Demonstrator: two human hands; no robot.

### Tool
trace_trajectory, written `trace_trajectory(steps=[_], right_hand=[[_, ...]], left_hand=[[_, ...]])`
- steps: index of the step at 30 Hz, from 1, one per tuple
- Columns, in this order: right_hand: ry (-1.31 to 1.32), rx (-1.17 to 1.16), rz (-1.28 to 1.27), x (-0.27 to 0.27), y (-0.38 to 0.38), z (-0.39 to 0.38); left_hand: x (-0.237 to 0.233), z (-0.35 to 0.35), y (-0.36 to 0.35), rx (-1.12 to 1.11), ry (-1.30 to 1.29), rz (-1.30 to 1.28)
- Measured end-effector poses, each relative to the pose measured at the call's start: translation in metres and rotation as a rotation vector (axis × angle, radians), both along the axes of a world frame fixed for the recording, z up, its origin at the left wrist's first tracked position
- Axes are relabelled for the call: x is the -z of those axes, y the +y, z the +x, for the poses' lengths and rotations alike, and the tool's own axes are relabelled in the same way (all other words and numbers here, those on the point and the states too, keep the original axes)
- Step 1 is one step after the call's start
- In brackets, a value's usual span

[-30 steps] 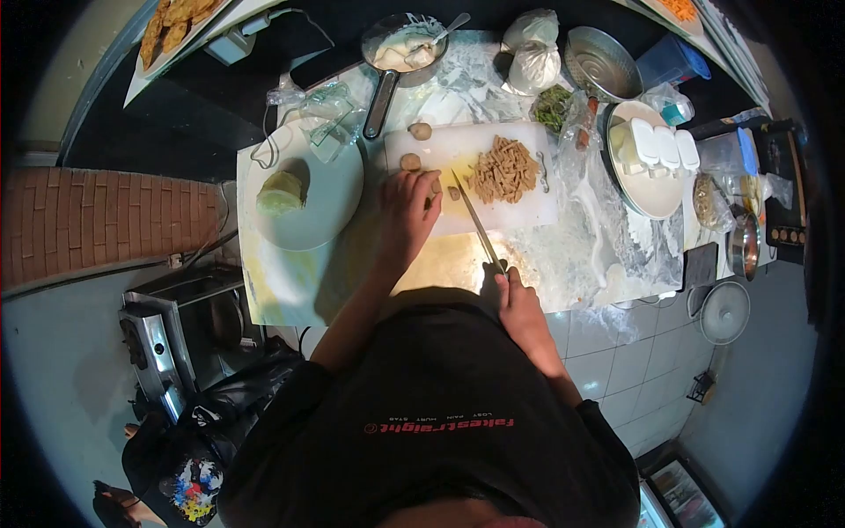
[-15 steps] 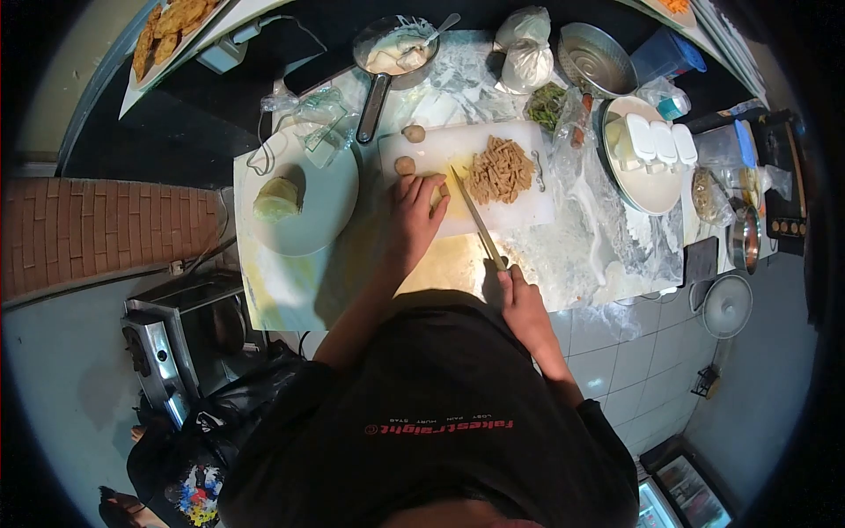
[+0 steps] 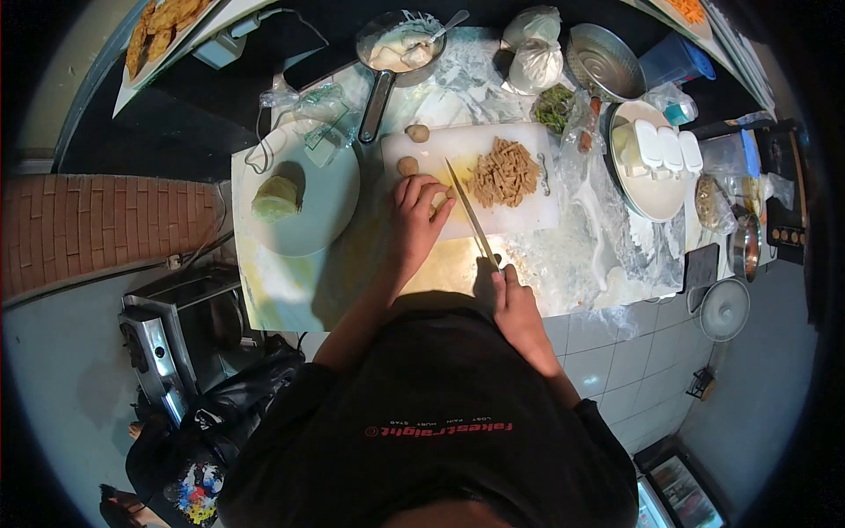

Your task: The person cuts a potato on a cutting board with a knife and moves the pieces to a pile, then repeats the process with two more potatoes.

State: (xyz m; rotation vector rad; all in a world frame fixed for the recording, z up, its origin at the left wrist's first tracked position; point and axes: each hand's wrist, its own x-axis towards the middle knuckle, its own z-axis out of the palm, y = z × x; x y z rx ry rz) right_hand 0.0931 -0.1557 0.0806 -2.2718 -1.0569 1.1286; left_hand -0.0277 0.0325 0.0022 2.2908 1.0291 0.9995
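On the white cutting board [image 3: 526,216] lies a heap of brown strips [image 3: 504,173]. My left hand [image 3: 417,220] is closed on a small pale piece [image 3: 439,203] at the board's left part, its fingertips beside the blade. My right hand [image 3: 518,310] grips the handle of a long knife [image 3: 475,222], whose tip points up and left over the board between the left fingers and the strips. Two small round brownish pieces [image 3: 407,165] sit at the board's left side, one at the upper edge. What the small piece is cannot be made out.
A round plate [image 3: 330,216] with a pale green cabbage piece [image 3: 276,199] is at left. Behind stand a pan [image 3: 381,95] of white mixture, a tied bag [image 3: 535,67] and a metal pot [image 3: 606,60]. White containers [image 3: 671,150] are at right. A person [image 3: 198,453] is at lower left.
The knife's tip has shifted slightly up and left, nearer my left fingers. My left fingers are curled a little more over the piece. The whole view has shifted slightly.
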Motion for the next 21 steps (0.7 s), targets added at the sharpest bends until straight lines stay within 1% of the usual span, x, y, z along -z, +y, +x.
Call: trace_trajectory(steps=[12, 21], right_hand=[[-0.057, -0.012, 0.03, -0.0016, 0.0071, -0.0081], [-0.205, -0.087, -0.027, 0.0029, 0.0093, -0.0083]], left_hand=[[-0.0073, -0.0015, -0.0029, -0.033, 0.093, -0.016], [-0.0052, -0.0025, -0.0022, -0.051, 0.082, -0.013]])
